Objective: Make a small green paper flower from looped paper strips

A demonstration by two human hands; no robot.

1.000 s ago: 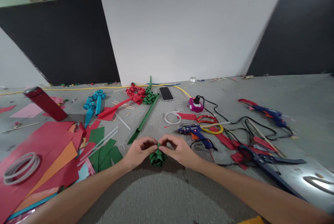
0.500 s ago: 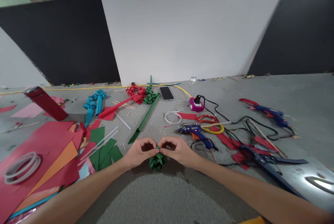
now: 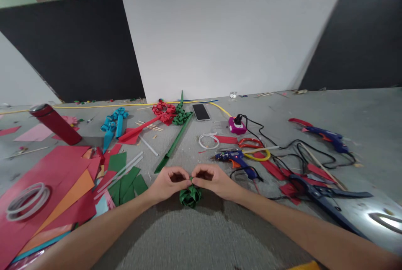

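A folded green paper ball hangs just below my fingertips, low in the middle of the view. My left hand pinches its top edge from the left between thumb and forefinger. From the right, my right hand pinches the same top edge, its thumb almost meeting the other one. The fingers hide the exact spot they grip. Beyond my left hand lies a long green paper strip. Closest to my right hand is a blue hot glue gun with a small red light showing.
Coloured paper sheets and white rings lie to the left, beside a red bottle. Farther off are red paper flowers and a phone. Cables, another glue gun and a dark pair of cutters are on the right.
The green paper ball has tilted slightly, showing more of its folded face below the fingers. Both hands keep their pinch and have barely moved.
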